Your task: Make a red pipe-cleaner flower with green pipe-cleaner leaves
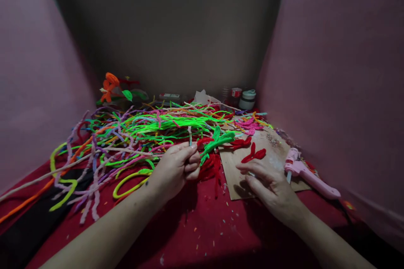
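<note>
My left hand is closed, thumb against the curled fingers, on a thin pale pipe cleaner whose tip sticks up above the thumb. Just right of it are green looped pipe cleaners, bent like leaves; whether they touch the hand I cannot tell. Below these lie red pipe cleaners. Over the front of a wooden board hovers my right hand, thumb and forefinger loosely curved and apart. A tiny pale spot between them is too small to name. Beyond that hand, a red looped piece lies on the board.
A pink glue gun lies at the board's right edge. Loose multicoloured pipe cleaners cover the red cloth behind and left of my hands. An orange pipe-cleaner flower and a lidded jar stand at the back. Pink walls flank both sides.
</note>
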A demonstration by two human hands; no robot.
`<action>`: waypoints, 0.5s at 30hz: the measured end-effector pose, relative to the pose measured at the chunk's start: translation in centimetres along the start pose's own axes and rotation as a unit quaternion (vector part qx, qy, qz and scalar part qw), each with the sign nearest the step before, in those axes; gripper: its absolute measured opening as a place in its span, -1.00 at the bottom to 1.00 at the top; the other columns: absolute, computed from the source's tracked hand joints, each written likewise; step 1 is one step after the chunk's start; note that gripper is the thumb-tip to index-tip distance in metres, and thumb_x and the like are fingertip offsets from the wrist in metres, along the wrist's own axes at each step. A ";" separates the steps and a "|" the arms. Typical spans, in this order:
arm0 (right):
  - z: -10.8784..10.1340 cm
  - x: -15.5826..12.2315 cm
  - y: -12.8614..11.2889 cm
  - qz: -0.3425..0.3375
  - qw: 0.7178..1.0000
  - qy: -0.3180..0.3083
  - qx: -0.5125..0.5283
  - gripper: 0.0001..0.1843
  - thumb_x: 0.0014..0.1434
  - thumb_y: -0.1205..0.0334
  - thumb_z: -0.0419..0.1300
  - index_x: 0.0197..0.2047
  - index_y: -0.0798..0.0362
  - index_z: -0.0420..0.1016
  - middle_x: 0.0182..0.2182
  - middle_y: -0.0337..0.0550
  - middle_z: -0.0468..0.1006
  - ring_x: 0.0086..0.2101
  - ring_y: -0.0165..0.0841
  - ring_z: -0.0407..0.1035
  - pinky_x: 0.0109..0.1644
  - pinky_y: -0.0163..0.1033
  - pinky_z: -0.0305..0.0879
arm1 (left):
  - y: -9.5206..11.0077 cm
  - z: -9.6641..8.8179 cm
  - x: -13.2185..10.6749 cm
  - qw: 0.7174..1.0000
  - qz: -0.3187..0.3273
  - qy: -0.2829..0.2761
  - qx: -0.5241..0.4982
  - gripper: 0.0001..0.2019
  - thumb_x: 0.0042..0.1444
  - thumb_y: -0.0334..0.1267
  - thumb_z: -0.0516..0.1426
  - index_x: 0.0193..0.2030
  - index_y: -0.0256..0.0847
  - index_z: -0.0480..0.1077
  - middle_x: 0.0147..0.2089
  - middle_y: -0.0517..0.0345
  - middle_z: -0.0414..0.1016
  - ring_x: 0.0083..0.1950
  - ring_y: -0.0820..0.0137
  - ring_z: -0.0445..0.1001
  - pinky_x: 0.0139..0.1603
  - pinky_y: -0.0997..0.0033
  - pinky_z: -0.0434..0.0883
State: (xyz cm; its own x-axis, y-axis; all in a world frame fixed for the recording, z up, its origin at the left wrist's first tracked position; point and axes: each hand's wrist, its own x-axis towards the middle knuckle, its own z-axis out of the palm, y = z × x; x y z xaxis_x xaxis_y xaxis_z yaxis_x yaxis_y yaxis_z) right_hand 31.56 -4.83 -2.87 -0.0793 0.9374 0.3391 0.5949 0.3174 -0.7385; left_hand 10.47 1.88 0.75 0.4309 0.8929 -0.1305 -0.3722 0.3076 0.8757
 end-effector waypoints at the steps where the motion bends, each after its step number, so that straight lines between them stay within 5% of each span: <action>1: 0.0 0.0 0.0 -0.031 0.998 -0.002 -0.050 -0.77 0.15 0.30 0.00 -0.21 0.05 0.46 -0.33 -0.08 0.44 -0.31 -0.31 0.34 -0.23 -0.18 0.28 | 0.0 -0.1 0.0 1.000 -0.010 -0.014 -0.005 -0.80 0.05 -0.27 0.12 -0.48 -0.26 0.16 -0.61 0.38 -0.01 -0.65 0.67 -0.08 -0.67 0.64 -0.04; 7: 0.5 0.2 0.6 -0.101 0.963 -0.017 -0.249 -0.81 0.16 0.29 0.01 -0.23 0.09 0.44 -0.30 -0.01 0.40 -0.28 -0.24 0.28 -0.21 -0.11 0.23 | -0.1 -0.3 0.1 0.998 -0.054 -0.032 -0.022 -0.87 0.10 -0.29 0.08 -0.30 -0.35 0.32 -0.57 0.32 0.09 -0.63 0.67 0.00 -0.65 0.62 0.07; 15: 0.1 0.1 1.3 -0.112 0.960 -0.007 -0.256 -0.82 0.10 0.19 0.16 -0.20 0.01 0.44 -0.21 -0.02 0.45 -0.18 -0.18 0.25 -0.17 -0.04 0.26 | 0.0 -0.4 0.2 0.998 -0.050 -0.027 -0.019 -0.91 0.05 -0.33 0.11 -0.35 -0.34 0.34 -0.59 0.29 0.14 -0.65 0.65 0.04 -0.67 0.62 0.10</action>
State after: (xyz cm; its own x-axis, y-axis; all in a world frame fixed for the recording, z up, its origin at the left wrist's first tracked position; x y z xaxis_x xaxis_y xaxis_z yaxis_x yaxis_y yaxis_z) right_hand 32.24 -4.33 -3.93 -0.2590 0.8572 0.4450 0.8767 0.4021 -0.2642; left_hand 10.25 2.21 0.54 0.5111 0.8384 -0.1896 -0.3550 0.4068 0.8417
